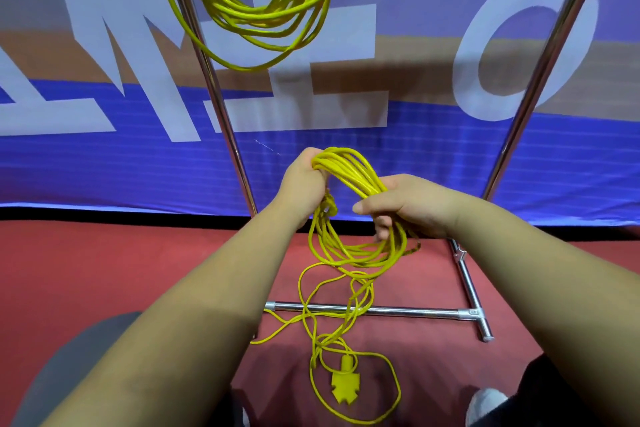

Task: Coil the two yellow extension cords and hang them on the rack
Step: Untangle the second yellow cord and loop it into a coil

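One yellow extension cord point(263, 10) hangs coiled from above, between the rack's two chrome posts. I hold a second yellow cord point(349, 170) as a bundle of loops in front of me. My left hand point(304, 180) grips the top of the bundle. My right hand point(405, 208) grips its right side, fingers curled round the strands. The loops sag below my hands. Loose cord trails down to the red floor and ends in a yellow multi-outlet socket point(344, 388).
The chrome rack has a left post point(221, 114), a right post point(540, 80) and a base bar point(408, 311) lying on the red floor under the loose cord. A blue banner with large pale letters stands behind it. A shoe point(485, 406) shows at the bottom right.
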`<state>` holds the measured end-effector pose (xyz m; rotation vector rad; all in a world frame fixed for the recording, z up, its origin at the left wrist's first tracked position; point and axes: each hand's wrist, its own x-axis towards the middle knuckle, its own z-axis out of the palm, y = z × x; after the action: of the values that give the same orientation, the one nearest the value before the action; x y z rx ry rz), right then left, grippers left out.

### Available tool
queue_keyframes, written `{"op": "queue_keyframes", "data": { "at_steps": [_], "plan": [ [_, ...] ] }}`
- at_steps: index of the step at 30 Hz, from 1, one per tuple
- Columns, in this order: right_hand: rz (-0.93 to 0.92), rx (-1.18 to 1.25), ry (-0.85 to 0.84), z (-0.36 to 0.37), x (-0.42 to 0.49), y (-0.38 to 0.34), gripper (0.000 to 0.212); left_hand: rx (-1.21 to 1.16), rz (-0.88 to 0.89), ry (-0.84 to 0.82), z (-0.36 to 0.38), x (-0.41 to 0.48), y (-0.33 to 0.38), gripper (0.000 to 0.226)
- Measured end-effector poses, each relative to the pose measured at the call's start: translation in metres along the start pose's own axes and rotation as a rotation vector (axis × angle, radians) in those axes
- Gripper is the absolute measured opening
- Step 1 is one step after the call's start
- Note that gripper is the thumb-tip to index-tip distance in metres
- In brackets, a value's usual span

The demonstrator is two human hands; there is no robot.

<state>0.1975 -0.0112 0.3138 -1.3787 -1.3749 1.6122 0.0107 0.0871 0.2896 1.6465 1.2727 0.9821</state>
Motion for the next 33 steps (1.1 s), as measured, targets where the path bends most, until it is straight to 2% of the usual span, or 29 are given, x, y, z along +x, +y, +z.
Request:
{"op": "queue_keyframes", "data": {
  "at_steps": [3,5,6,9,12,13,15,17,21,27,30,33],
  "plan": [
    [-0.086,-0.053,0.152,0.004,0.005,0.004,0.029,0.038,-0.008,-0.008,0.003,0.002,-0.012,0.011],
    [-0.121,-0.084,0.238,0.004,0.007,0.004,0.020,0.110,-0.002,-0.074,0.007,0.004,-0.023,0.008],
    [-0.128,-0.107,0.268,0.002,0.008,0.005,0.015,0.152,-0.001,-0.124,0.009,0.005,-0.029,0.014],
    [-0.068,-0.184,0.331,-0.004,0.011,0.009,0.012,0.238,-0.087,-0.337,0.011,0.004,-0.053,0.048],
    [0.027,-0.274,0.386,-0.012,0.012,0.019,0.013,0.487,-0.288,-0.571,0.015,-0.008,-0.087,0.089],
    [0.050,-0.300,0.395,-0.015,0.012,0.022,0.012,0.578,-0.342,-0.664,0.019,-0.014,-0.101,0.088],
    [0.085,-0.327,0.406,-0.022,0.010,0.027,0.012,0.744,-0.405,-0.848,0.036,-0.033,-0.130,0.068],
    [0.107,-0.330,0.419,-0.031,0.008,0.033,0.015,0.836,-0.401,-0.957,0.058,-0.065,-0.156,0.069],
    [0.140,-0.318,0.419,-0.043,0.006,0.039,0.019,0.931,-0.338,-0.991,0.101,-0.125,-0.209,0.080],
    [0.168,-0.405,0.403,-0.047,0.009,0.052,0.016,1.035,-0.230,-0.968,0.126,-0.160,-0.238,0.050],
    [0.182,-0.512,0.384,-0.044,0.011,0.057,0.020,1.169,-0.274,-0.954,0.120,-0.155,-0.268,0.043],
    [0.206,-0.539,0.361,-0.041,0.013,0.060,0.021,1.096,-0.346,-0.883,0.108,-0.147,-0.281,0.032]
  ]
}}
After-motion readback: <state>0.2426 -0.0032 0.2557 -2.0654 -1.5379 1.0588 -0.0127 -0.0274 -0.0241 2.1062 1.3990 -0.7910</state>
